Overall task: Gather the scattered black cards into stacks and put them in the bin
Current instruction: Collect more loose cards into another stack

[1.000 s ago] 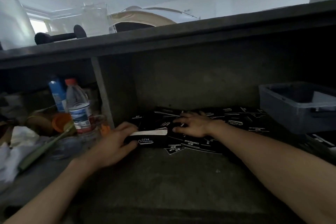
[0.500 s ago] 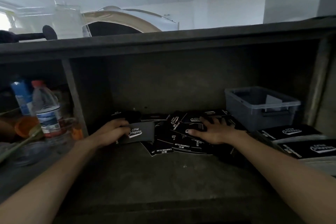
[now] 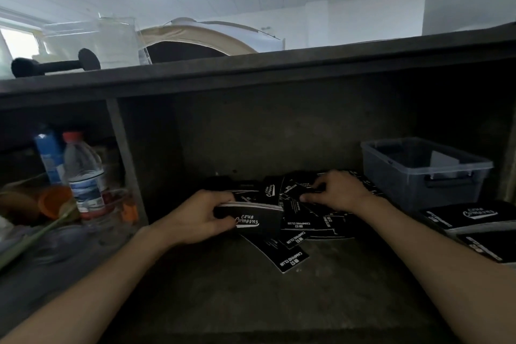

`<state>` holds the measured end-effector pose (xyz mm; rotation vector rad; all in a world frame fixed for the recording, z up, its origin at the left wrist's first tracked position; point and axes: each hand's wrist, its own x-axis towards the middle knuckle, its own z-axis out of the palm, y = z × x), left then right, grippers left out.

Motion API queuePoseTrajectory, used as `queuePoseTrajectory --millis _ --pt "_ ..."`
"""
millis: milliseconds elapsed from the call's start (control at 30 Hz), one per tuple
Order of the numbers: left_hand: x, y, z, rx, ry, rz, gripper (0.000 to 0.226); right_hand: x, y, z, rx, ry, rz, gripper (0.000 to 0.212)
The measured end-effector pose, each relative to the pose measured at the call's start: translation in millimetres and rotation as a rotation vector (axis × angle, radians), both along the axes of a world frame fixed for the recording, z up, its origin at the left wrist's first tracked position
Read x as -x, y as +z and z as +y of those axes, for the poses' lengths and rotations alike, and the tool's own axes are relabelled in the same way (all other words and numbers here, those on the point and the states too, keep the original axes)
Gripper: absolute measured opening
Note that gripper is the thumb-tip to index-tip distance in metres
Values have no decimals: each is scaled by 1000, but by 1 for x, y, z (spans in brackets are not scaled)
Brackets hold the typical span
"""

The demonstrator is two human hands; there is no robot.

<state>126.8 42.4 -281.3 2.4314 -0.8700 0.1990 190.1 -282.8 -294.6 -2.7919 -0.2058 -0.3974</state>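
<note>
On the far left of the shelf (image 3: 251, 301) a water bottle (image 3: 83, 173) stands among clutter, just beyond a thin divider (image 3: 125, 159). The left hand (image 3: 195, 218) is closed around a stack of cards (image 3: 252, 216), thumb on the near face and fingers curled over the far edge. That grip looks one-sided, so if the stack tilts or is squeezed unevenly, the cards could fan out and slide back onto the shelf. To its right the loose cards (image 3: 304, 229) lie overlapped and crooked, one poking out toward the near edge. The right hand (image 3: 339, 190) is bent over the far part of that pile, fingertips pinching at a card. Whether it has lifted one cannot be told. Flat glossy cards are hard to pick off a surface, so it may drag several or push them farther back into the dark. The bin (image 3: 424, 173) sits at the far right, close by, with more black cards (image 3: 472, 218) in front of it that an elbow might knock on the way over
</note>
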Motion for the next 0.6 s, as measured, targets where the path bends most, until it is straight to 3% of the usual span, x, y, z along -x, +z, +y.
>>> queuePoseTrajectory --millis 100,267,467,533,600 --pt "1 9 -3 77 16 -26 16 -4 7 2 -108 -34 77 56" --pt "-13 -8 -37 -15 -69 -59 15 -7 19 -6 -438 -13 237 45" --pt "-21 -26 -37 -5 -137 -245 17 5 42 -1 -738 119 109 33" --pt "-21 -30 -33 50 -123 -241 24 16 46 8 -771 255 93 31" --pt "-20 -33 -28 132 -43 -196 47 26 40 22 -719 406 168 28"
